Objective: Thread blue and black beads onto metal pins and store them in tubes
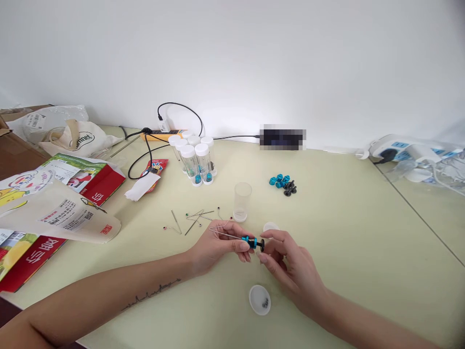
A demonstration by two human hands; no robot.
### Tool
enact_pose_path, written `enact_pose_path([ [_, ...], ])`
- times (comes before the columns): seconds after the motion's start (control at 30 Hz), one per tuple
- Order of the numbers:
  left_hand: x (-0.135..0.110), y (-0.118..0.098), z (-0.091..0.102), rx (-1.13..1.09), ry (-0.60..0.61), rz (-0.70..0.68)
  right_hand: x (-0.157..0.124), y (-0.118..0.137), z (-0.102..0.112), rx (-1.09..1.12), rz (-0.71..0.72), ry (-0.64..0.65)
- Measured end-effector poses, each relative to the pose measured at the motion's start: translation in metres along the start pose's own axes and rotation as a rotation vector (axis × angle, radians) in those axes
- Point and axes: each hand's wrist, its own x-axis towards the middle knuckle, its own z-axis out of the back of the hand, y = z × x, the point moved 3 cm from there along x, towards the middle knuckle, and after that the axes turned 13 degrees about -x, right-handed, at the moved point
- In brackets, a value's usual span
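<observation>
Pinched the blue-and-black fitting point(250, 242) between thumb and fingers of the left hand point(222, 244), just in front of the open clear tube point(242, 199), with the forearm point(145, 288) slanting in from the tube's near left. Held the right hand point(293, 264) to the tube's near right, curled about the fitting's black disc point(262, 245); could not tell whether gripping it. Saw blue knobs point(279, 181) right of the tube.

Free tabletop point(370, 232) rightward, uncapped tube point(242, 198) blocking ahead, capped tubes point(192, 167) farther left
</observation>
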Motion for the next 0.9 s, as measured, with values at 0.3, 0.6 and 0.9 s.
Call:
enact_pose_path([
  [0.3, -0.0001, 0.0006, 0.0006, 0.001, -0.011, 0.003, 0.0003, 0.0002, 0.0004, -0.02, 0.018, -0.004],
  [0.6, -0.0001, 0.0001, 0.0003, 0.014, -0.019, 0.005, -0.0001, -0.0004, -0.0004, -0.009, 0.008, 0.011],
  [0.9, 0.0, 0.0004, 0.0001, 0.01, -0.01, 0.0, 0.0006, 0.0012, 0.0004, -0.012, 0.019, 0.005],
])
